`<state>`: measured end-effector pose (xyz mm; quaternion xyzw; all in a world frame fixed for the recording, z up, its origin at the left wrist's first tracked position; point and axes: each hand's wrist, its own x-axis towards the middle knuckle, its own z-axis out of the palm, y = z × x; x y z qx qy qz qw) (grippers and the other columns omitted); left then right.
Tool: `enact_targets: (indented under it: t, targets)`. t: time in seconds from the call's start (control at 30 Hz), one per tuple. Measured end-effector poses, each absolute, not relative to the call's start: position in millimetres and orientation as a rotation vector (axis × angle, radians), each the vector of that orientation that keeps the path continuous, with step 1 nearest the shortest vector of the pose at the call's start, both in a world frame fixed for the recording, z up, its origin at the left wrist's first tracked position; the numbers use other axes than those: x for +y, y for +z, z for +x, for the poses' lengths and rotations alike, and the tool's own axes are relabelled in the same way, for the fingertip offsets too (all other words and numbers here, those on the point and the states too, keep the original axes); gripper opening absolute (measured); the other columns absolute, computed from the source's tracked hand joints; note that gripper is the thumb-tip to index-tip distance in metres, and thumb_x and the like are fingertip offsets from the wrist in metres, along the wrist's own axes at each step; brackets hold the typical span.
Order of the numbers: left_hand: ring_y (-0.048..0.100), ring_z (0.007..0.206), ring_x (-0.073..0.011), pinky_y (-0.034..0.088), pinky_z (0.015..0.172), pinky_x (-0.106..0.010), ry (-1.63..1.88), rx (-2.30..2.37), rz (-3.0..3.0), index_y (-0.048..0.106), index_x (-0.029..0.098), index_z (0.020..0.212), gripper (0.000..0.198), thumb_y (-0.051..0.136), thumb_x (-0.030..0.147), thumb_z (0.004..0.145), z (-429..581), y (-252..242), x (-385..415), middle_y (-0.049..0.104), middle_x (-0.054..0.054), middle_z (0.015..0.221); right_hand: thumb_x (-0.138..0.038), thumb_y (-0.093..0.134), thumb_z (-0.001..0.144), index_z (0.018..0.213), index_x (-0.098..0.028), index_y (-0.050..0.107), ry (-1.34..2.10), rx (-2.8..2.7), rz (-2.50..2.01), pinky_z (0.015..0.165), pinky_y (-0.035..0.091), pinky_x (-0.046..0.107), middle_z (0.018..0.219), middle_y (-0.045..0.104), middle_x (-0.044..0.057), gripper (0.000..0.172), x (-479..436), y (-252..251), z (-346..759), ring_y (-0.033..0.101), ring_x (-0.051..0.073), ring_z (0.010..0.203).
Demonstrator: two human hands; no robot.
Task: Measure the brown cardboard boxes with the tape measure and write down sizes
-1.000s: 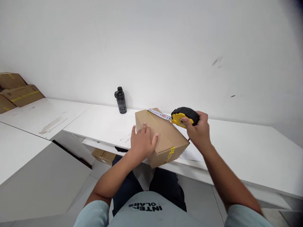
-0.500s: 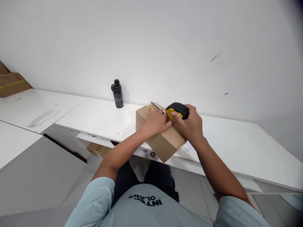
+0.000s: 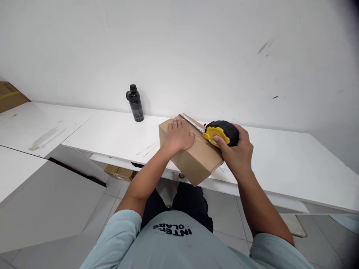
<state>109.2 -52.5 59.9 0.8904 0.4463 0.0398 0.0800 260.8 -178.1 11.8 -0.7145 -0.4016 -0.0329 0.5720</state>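
A cardboard box (image 3: 190,168) sits at an angle on the white table in front of me. My left hand (image 3: 181,134) lies flat on its top with the fingers stretched out. In my right hand (image 3: 237,149) is a black and yellow tape measure (image 3: 224,131), held over the right part of the box top. Its blade (image 3: 192,122) is drawn out along the far edge of the box, reaching to the far left corner. How the blade's end meets that corner is too small to tell.
A dark water bottle (image 3: 136,104) stands near the wall, left of the box. Another cardboard box (image 3: 11,98) is at the far left of the white table (image 3: 286,164). Small cartons (image 3: 119,172) sit on a shelf below the tabletop.
My right hand has moved right with the tape measure, and a length of blade now shows. My left hand has flattened on the box top, away from the tape case.
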Motion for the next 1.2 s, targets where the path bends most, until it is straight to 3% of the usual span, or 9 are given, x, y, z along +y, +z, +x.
enact_targets:
  t: [0.3, 0.5, 0.73, 0.87, 1.2]
  targets:
    - [0.013, 0.169, -0.0368, 0.011, 0.137, -0.053, 0.122, 1.32, 2.649, 0.026, -0.001, 0.169, 0.077, 0.028, 0.042, 0.106, 111, 58, -50, 0.017, -0.022, 0.18, -0.068, 0.084, 0.072, 0.133, -0.026, 0.065, -0.128, -0.922, -1.651, 0.108, 0.056, 0.056, 0.134, 0.07, 0.01, 0.077, -211, 6, 268, 0.068, 0.031, 0.121]
    - [0.013, 0.169, -0.0375, 0.01, 0.137, -0.056, 0.087, 1.296, 2.666, 0.028, 0.011, 0.172, 0.071, 0.027, 0.041, 0.108, 110, 61, -50, 0.019, -0.017, 0.181, -0.066, 0.088, 0.066, 0.125, -0.022, 0.07, -0.2, -0.78, -1.522, 0.106, 0.057, 0.058, 0.128, 0.071, 0.014, 0.076, -238, 4, 283, 0.069, 0.035, 0.118]
    - [0.015, 0.168, -0.0384, 0.013, 0.135, -0.06, 0.151, 1.264, 2.7, 0.017, 0.022, 0.176, 0.072, 0.029, 0.041, 0.108, 109, 58, -47, 0.023, -0.014, 0.181, -0.067, 0.09, 0.055, 0.12, -0.023, 0.073, -0.311, -0.747, -1.535, 0.102, 0.06, 0.056, 0.125, 0.073, 0.013, 0.08, -256, -3, 294, 0.071, 0.034, 0.114]
    - [0.015, 0.168, -0.0397, 0.012, 0.135, -0.061, 0.133, 1.244, 2.707, 0.022, 0.029, 0.175, 0.068, 0.028, 0.042, 0.108, 108, 59, -48, 0.024, -0.011, 0.181, -0.067, 0.092, 0.052, 0.116, -0.024, 0.075, -0.335, -0.729, -1.525, 0.099, 0.06, 0.057, 0.122, 0.075, 0.014, 0.078, -265, 1, 297, 0.072, 0.036, 0.112]
    - [0.013, 0.168, -0.0399, 0.01, 0.135, -0.061, 0.114, 1.237, 2.692, 0.036, 0.025, 0.171, 0.067, 0.028, 0.046, 0.108, 107, 62, -49, 0.026, -0.01, 0.18, -0.07, 0.091, 0.05, 0.115, -0.026, 0.072, -0.368, -0.752, -1.561, 0.098, 0.06, 0.058, 0.119, 0.074, 0.013, 0.081, -273, -7, 307, 0.072, 0.036, 0.109]
